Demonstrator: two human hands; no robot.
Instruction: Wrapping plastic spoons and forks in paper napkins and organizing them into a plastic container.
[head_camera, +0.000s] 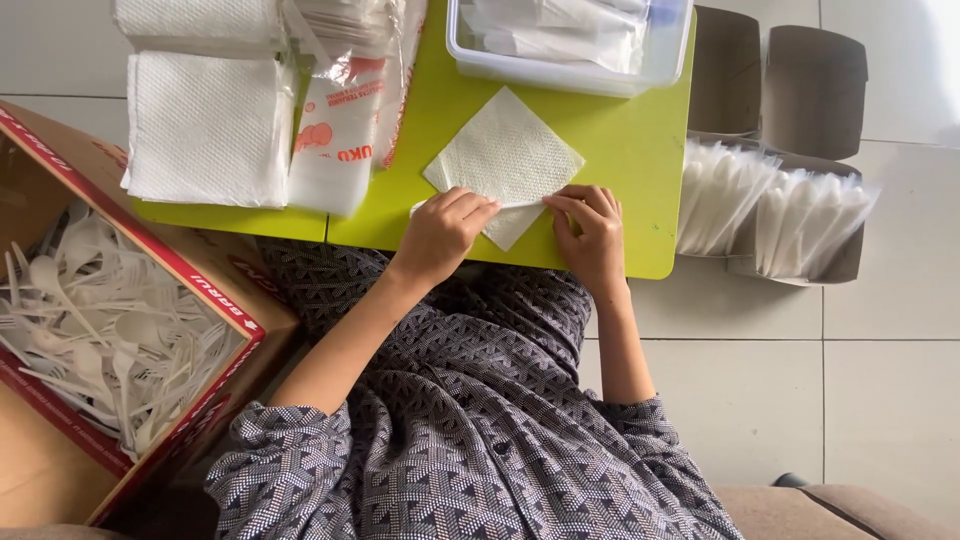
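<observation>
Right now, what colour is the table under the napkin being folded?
Bright lime green table, plain; seen in the head view, beneath the white napkin.

Clear plastic pkg (335, 130), red print, on table; red-edged cardboard box (215, 290) left.

Bright, even daylight, strongest at the top right where the floor tiles (935, 60) wash out to near white. Shadows are soft and short, under the green table (630, 150) edge and inside the cardboard box (225, 290). Focus is sharp throughout, no motion blur, with slight wide-angle stretch toward the corners.
</observation>
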